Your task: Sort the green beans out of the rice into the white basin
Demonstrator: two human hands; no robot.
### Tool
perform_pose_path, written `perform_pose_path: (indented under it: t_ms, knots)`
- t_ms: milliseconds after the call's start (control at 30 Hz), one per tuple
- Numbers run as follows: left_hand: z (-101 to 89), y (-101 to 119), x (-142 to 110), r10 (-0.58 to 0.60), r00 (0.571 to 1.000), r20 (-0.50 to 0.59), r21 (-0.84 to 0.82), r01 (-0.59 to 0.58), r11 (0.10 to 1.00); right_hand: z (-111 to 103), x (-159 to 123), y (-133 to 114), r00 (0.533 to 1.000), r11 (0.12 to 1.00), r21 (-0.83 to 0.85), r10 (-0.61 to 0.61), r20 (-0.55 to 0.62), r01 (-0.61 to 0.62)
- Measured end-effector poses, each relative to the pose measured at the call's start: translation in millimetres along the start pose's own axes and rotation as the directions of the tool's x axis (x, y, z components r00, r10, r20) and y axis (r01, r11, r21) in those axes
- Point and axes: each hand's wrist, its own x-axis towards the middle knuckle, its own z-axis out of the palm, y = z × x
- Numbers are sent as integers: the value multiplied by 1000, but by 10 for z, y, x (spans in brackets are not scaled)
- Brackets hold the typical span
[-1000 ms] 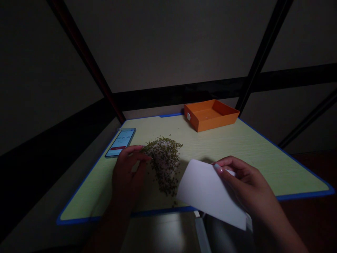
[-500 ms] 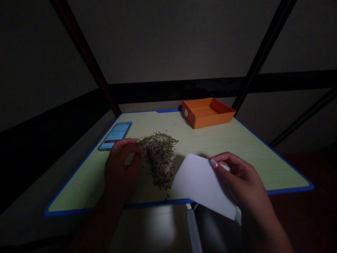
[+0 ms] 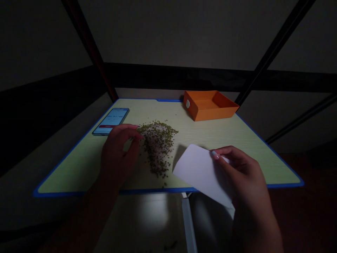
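A loose pile of small green beans or seeds mixed with white grains (image 3: 159, 140) lies spread on the table. My left hand (image 3: 119, 151) is at the left edge of the pile, its thumb and a finger pinched together. Whatever is between those fingertips, if anything, is too small to make out. To the right of the pile, my right hand (image 3: 240, 172) grips a stiff white piece of paper (image 3: 198, 168) between thumb and fingers. The paper is tilted over the table's front edge, its left corner close to the pile.
An orange open tray (image 3: 213, 114) with a white tab stands at the back right. A phone (image 3: 112, 119) showing a running timer lies at the left. The pale table (image 3: 210, 133) has a blue rim, and dark panels stand behind it.
The view has shifted, so the table sits higher in the picture. My right hand still holds the paper, and my left hand stays pinched beside the pile with little movement.
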Motion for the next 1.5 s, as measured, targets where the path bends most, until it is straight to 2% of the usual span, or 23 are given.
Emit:
perform_pose_path:
  t_ms: [400, 1200, 1500]
  knots:
    - [-4, -10, 5, 50, 999, 12, 17, -50, 999, 102, 16, 8, 996, 996, -25, -88, 1, 88]
    - [-2, 3, -4, 65, 998, 9, 15, -65, 998, 158, -54, -42, 993, 995, -30, -87, 84, 90]
    - [6, 12, 3, 46, 999, 9, 13, -46, 999, 191, -51, -26, 996, 996, -48, -77, 43, 79]
